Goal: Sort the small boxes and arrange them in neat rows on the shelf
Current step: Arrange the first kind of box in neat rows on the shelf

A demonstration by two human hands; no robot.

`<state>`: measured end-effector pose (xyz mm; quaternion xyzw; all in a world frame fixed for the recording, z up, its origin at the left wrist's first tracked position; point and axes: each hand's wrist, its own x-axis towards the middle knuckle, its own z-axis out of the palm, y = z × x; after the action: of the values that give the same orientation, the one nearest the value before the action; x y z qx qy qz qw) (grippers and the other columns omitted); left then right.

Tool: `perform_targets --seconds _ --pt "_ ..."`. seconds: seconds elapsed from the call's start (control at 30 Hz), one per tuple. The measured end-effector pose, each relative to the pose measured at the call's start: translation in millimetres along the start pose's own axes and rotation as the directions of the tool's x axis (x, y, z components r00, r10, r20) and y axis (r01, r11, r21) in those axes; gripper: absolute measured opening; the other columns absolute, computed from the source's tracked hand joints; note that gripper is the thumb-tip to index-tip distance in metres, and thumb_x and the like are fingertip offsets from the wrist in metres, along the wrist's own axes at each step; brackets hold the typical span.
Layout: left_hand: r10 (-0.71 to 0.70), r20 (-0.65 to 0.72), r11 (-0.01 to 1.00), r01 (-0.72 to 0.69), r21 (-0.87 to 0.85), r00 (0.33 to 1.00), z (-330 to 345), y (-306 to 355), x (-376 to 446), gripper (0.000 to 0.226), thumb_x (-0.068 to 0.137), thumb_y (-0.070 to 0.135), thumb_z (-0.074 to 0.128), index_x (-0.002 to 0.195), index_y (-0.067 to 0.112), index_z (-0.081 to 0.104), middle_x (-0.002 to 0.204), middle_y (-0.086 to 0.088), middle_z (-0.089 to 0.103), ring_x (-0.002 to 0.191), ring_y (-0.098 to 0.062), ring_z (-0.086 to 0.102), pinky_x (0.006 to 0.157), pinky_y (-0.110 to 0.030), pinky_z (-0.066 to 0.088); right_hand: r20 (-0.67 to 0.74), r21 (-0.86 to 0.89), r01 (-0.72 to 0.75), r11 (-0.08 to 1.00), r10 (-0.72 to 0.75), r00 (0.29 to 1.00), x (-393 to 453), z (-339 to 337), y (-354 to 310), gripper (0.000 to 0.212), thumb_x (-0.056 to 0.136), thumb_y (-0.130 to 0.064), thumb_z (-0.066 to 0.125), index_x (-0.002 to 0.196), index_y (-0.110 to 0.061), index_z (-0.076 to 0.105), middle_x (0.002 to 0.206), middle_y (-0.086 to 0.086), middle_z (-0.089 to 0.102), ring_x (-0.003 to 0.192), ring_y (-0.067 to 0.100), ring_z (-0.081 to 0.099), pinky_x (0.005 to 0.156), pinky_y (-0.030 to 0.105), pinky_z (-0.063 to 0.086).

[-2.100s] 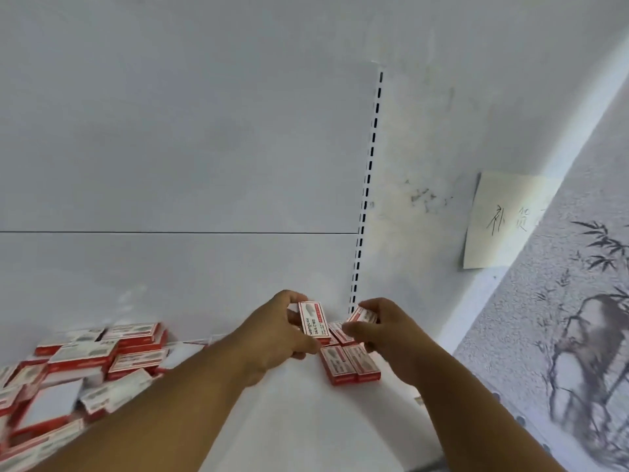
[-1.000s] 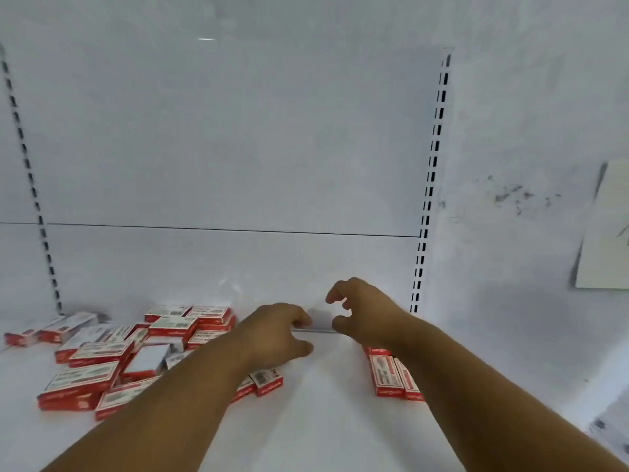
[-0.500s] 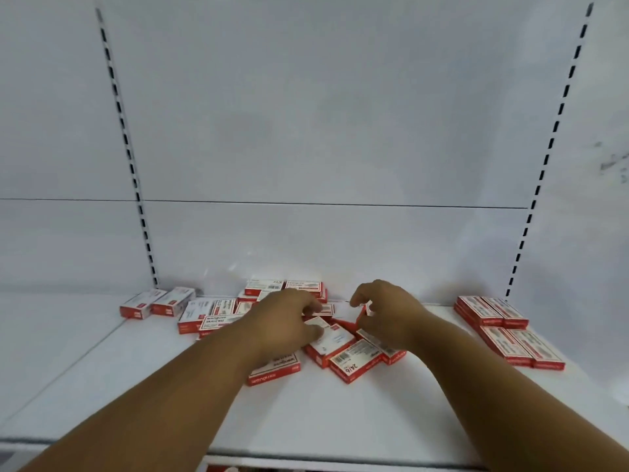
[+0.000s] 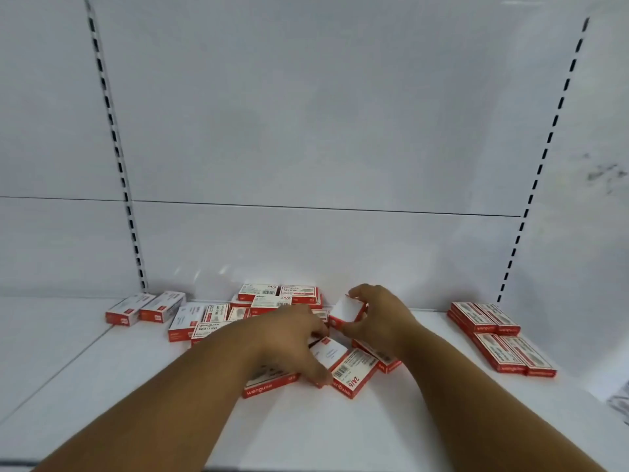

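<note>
the right hand (image 4: 377,318) grips one small box (image 4: 347,313) by its long edges, fingers curled over the top and thumb underneath, the box tilted up off the heap with its white face toward the camera. the left hand (image 4: 289,338) lies spread over the loose pile (image 4: 258,308); its thumb touches the box with a white face (image 4: 328,352) just in front of it, but whether the fingers are closed on anything cannot be told, since the back of the hand hides them. the boxes look light, stiff cardboard with smooth printed faces; they should slide readily on the white shelf (image 4: 340,430) and are best pinched across the narrow sides, not the end flaps. well to the right of the right hand sits the arranged row (image 4: 500,335), boxes laid side by side and doubled up. well to the left of the left hand two boxes (image 4: 146,308) lie apart from the heap. beneath the right wrist the barcode box (image 4: 354,371) overlaps its neighbours, so a careless lift could drag them along. the path rightward over the shelf shows nothing standing between hand and row.
</note>
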<state>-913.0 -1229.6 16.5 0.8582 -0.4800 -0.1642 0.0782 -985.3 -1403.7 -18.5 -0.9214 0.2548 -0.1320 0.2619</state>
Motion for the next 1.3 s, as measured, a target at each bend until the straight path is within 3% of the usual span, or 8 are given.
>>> perform_targets --seconds 0.1,0.17,0.23,0.3,0.6,0.8,1.03,1.3 --pt "-0.025 -0.020 1.000 0.026 0.016 0.999 2 2 1 0.074 0.070 0.036 0.080 0.136 0.036 0.046 0.128 0.011 0.050 0.108 -0.010 0.053 0.085 -0.025 0.050 -0.008 0.522 -0.085 0.849 0.104 0.995 -4 -5 4 0.043 0.085 -0.056 0.062 0.116 -0.026 0.058 0.114 -0.003 0.064 0.097 0.019 0.063 0.084 0.038 0.054" --pt "-0.061 -0.038 0.990 0.056 -0.131 0.997 5 0 4 0.073 0.066 0.022 0.082 0.124 0.046 0.046 0.119 0.014 0.055 0.099 -0.007 0.058 0.079 -0.027 0.057 0.157 0.874 -0.212 0.436 0.159 0.975 -7 -13 6 0.042 0.094 -0.049 0.046 0.117 -0.016 0.060 0.110 0.013 0.069 0.094 0.028 0.065 0.086 0.041 0.052" --pt "-0.083 -0.068 0.946 0.057 -0.318 0.994 6 -5 8 0.069 0.063 0.015 0.082 0.111 0.050 0.046 0.110 0.015 0.059 0.095 -0.010 0.063 0.077 -0.034 0.061 0.253 0.962 -0.260 0.083 0.089 0.963 -11 -20 9 0.049 0.098 -0.044 0.037 0.123 -0.007 0.057 0.106 0.021 0.067 0.078 0.031 0.065 0.067 0.034 0.048" --pt "-0.111 -0.142 0.871 0.027 -0.491 0.984 7 -7 9 0.066 0.063 0.017 0.084 0.106 0.051 0.047 0.108 0.015 0.064 0.094 -0.010 0.067 0.078 -0.035 0.061 0.293 0.956 -0.294 -0.001 0.039 0.955 -14 -24 11 0.056 0.099 -0.051 0.034 0.123 -0.006 0.057 0.098 0.023 0.067 0.061 0.025 0.059 0.056 0.030 0.039" --pt "-0.499 -0.376 0.272 -0.271 -0.923 0.781 24 -3 16 0.039 0.076 0.009 0.082 0.104 0.032 0.066 0.111 0.001 0.069 0.083 -0.023 0.075 0.070 -0.048 0.061 0.241 0.880 -0.278 0.384 0.143 0.960 -16 -14 1 0.045 0.096 -0.049 0.052 0.089 -0.010 0.073 0.075 0.017 0.065 0.055 0.020 0.049 0.051 0.026 0.037" --pt "-0.524 -0.399 0.237 -0.321 -0.917 0.752 18 4 4 0.031 0.091 0.016 0.067 0.117 0.033 0.061 0.108 0.006 0.071 0.080 -0.018 0.075 0.068 -0.046 0.062 0.131 0.853 -0.225 0.472 0.224 0.966 -22 -11 -9 0.040 0.095 -0.051 0.052 0.090 -0.015 0.069 0.077 0.013 0.070 0.065 0.023 0.061 0.059 0.027 0.045" --pt "-0.580 -0.407 0.124 -0.417 -0.901 0.706 13 7 -18 0.027 0.089 0.000 0.064 0.108 0.019 0.068 0.098 -0.002 0.076 0.085 -0.021 0.075 0.073 -0.038 0.060 0.430 0.901 -0.434 0.002 0.132 0.893 -37 -16 -33 0.035 0.099 -0.035 0.044 0.106 -0.005 0.060 0.068 0.015 0.064 0.048 0.020 0.051 0.046 0.025 0.037" --pt "-0.592 -0.417 0.119 -0.437 -0.891 0.689 6 -62 -64 0.025 0.086 0.006 0.069 0.105 0.022 0.067 0.095 -0.003 0.076 0.079 -0.026 0.075 0.071 -0.046 0.061 0.219 0.909 -0.191 0.371 -0.032 0.975 -48 18 -111 0.021 0.097 -0.008 0.047 0.114 -0.011 0.059 0.103 0.013 0.074 0.089 0.029 0.072 0.070 0.036 0.056"
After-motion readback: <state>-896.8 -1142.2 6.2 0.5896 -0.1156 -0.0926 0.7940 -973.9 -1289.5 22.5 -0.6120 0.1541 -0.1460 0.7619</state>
